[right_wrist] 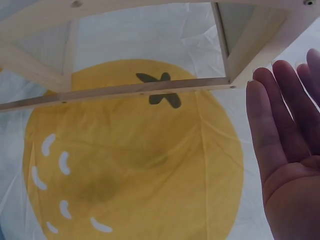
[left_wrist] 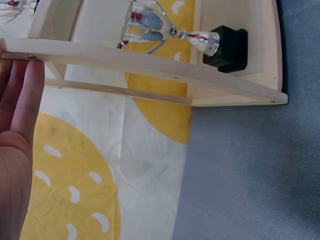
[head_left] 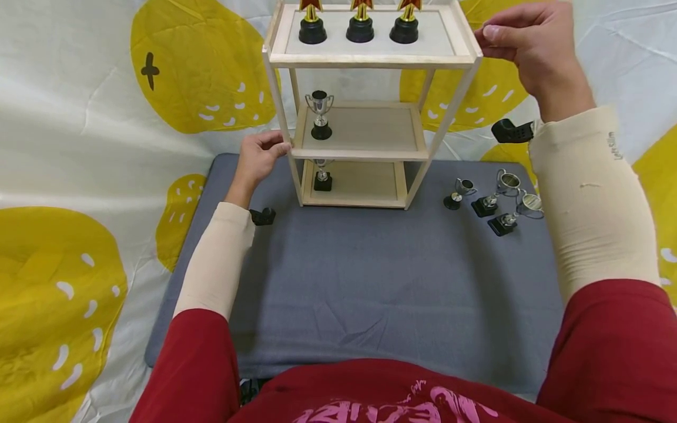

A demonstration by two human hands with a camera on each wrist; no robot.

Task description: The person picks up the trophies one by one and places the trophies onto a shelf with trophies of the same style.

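Note:
A three-tier wooden shelf [head_left: 359,154] stands at the back of the grey-covered table. My left hand [head_left: 261,155] pinches its left front post at middle-tier height; in the left wrist view, the fingers [left_wrist: 27,95] go behind the wood. Beside the top tier's right edge is my right hand [head_left: 539,53], its fingers [right_wrist: 262,110] fairly straight and the tips at the wood. Three star trophies [head_left: 360,26] stand on top, their upper parts cut off. One silver trophy cup [head_left: 320,114] is on the middle tier's left, another cup [head_left: 322,179] on the bottom tier's left, partly hidden.
Right of the shelf, a small trophy cup [head_left: 459,194] and two larger cups, one behind [head_left: 494,194] and one in front [head_left: 515,215], are on the table [head_left: 391,282]. A white cloth [head_left: 63,117] with yellow fruit prints hangs behind and at the sides.

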